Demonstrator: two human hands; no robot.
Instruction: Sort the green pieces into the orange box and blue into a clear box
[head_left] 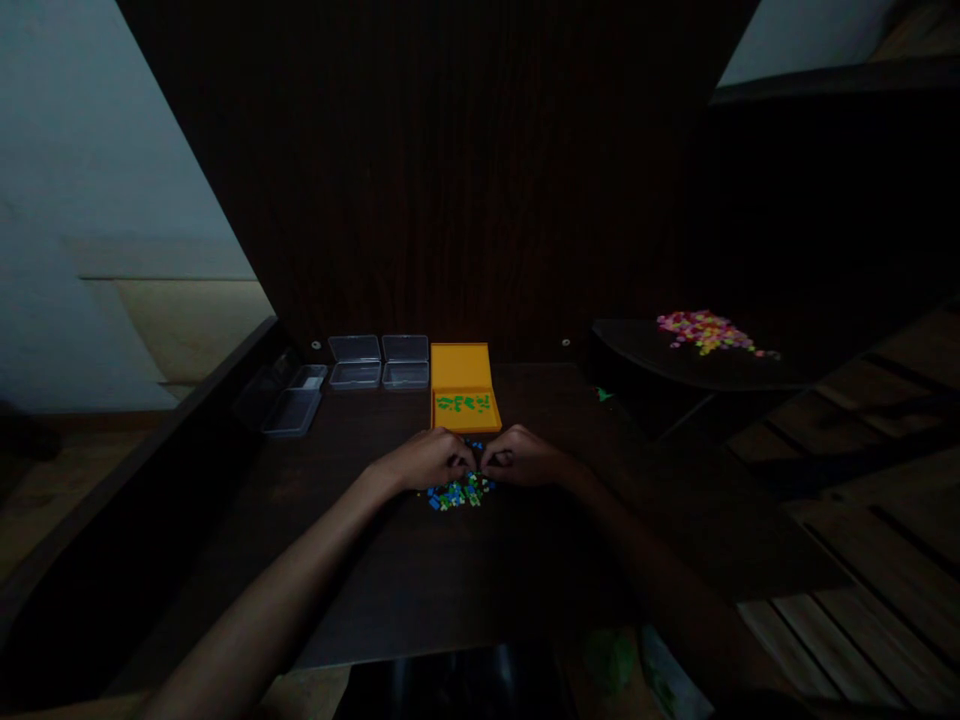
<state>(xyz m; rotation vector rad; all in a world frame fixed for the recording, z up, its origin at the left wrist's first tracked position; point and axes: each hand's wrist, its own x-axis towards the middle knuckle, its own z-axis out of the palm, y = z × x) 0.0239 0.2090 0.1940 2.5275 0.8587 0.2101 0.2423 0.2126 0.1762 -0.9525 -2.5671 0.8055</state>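
On the tabletop (420, 580), at the lower centre of the frame, lies a heap of plastic pieces (459, 495), with the left hand (433, 460) at its upper left edge and the right hand (529, 458) at its upper right. Behind it stands a hinged box (461, 366) with pieces in its base. Left of that, two lidded cases (356, 376) stand side by side; a tray (292, 412) lies farther left. A panel (450, 180) rises behind, upper centre. Right of centre, bead-like pieces (703, 330) lie on a ledge (637, 345).
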